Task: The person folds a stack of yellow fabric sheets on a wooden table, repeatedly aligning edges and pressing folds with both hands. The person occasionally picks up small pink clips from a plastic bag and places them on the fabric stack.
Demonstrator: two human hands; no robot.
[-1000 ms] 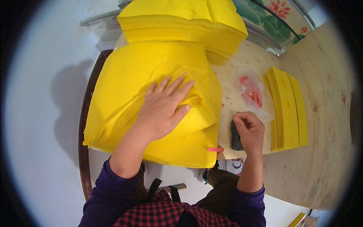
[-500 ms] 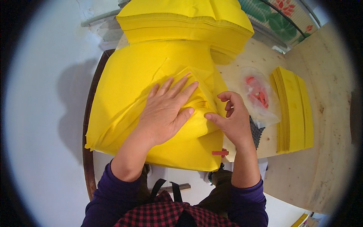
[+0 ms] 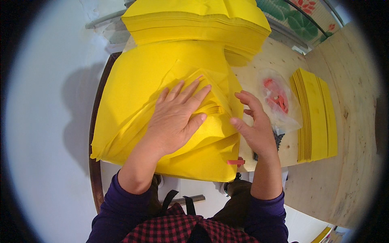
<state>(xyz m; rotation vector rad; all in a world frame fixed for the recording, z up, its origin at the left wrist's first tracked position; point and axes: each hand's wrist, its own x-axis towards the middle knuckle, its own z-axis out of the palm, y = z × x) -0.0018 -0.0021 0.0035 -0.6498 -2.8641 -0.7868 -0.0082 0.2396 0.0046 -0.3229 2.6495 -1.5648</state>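
Observation:
A big stack of yellow paper sheets [image 3: 137, 93] lies on the table in front of me. My left hand [image 3: 178, 117] presses flat on a fanned bundle of these sheets, fingers spread and pointing up-right. My right hand [image 3: 255, 125] hovers at the bundle's right edge, fingers apart, thumb near the paper's side, holding nothing. A small red strip [image 3: 236, 162] pokes out from the stack's lower right corner.
A taller pile of yellow paper [image 3: 194, 24] stands at the back. On the wooden tabletop [image 3: 348, 121] to the right lie a clear bag of red strips [image 3: 277, 99] and a folded yellow stack [image 3: 316, 115]. A dark object [image 3: 277, 139] hides behind my right hand.
My right hand left the dark object by the table edge and moved up-left to the bundle's right side, opening. My left hand stayed pressed on the paper.

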